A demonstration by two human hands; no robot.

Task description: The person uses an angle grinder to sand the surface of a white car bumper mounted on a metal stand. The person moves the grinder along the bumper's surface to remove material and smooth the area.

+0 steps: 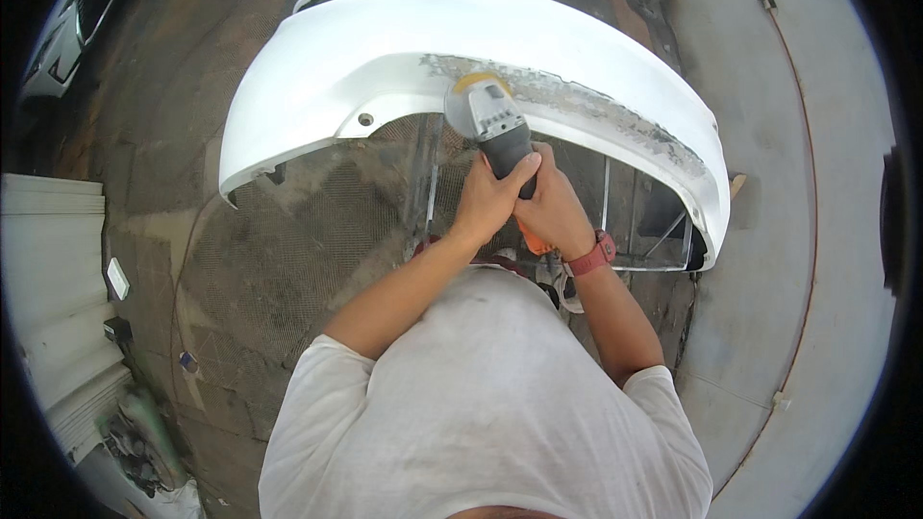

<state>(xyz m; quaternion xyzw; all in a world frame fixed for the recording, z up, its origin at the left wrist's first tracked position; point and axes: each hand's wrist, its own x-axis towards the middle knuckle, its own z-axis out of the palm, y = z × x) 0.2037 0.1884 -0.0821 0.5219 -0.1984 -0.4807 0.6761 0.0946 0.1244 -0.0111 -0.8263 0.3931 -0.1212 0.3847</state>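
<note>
Large white bumper (461, 29), arched ahead of the fingers and reaching well past them to left and right; smooth outer face uppermost. Metal frame (607, 187), below the bumper and just to the right of the fingers in part; points of support not discernible. Mottled grey band (577, 96), ahead of the fingers and mostly to their right, following the curve of the bumper; ragged at the far edge, with white coating apparently worn away.

Progress, judged from surface alone: probably partway. Coating already off along much of the band; patchy, uneven remnants near both ends and along the far edge, likely needing further passes. Smooth white beyond and well to the left of the fingers, seemingly untouched.

Angle grinder (504, 144), within the fingers, head directed away and slightly left. Left hand (486, 197) and right hand (558, 204), closed about the dark body from either side, left thumb laid over the top; fingers curled round the grip, several tips hidden underneath, spacing there impossible to tell. Yellow disc (473, 83), ahead of the fingertips, at the left part of the band; blurred, presumably spinning, contact uncertain. Red watch (604, 248), behind the fingers, on the right wrist.
</note>
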